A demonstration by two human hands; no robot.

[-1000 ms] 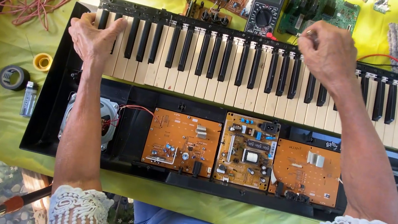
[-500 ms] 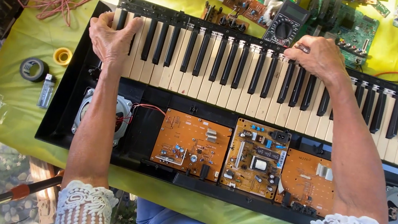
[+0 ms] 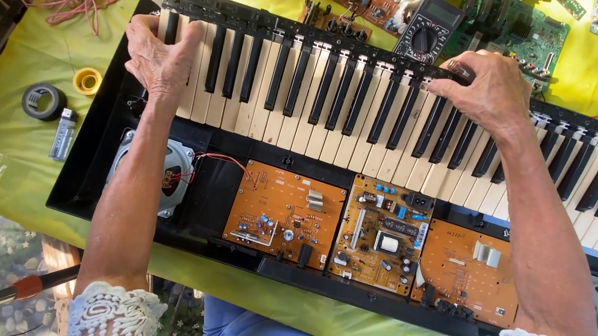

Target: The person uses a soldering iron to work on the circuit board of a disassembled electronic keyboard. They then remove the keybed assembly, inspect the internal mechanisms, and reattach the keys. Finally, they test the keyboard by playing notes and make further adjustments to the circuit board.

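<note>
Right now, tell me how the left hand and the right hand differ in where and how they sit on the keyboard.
The left hand lies fairly flat at the key bed's left end, fingers pointing up across the keys; the right hand sits right of the middle, knuckles arched, fingertips curled at the keys' far edge near the multimeter. Both rest on the keys, holding nothing.

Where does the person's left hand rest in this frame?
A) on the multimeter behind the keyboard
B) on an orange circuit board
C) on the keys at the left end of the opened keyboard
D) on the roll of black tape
C: the left hand lies on the keys at the left end of the keyboard, apart from the multimeter, tape roll and orange circuit boards.
</note>
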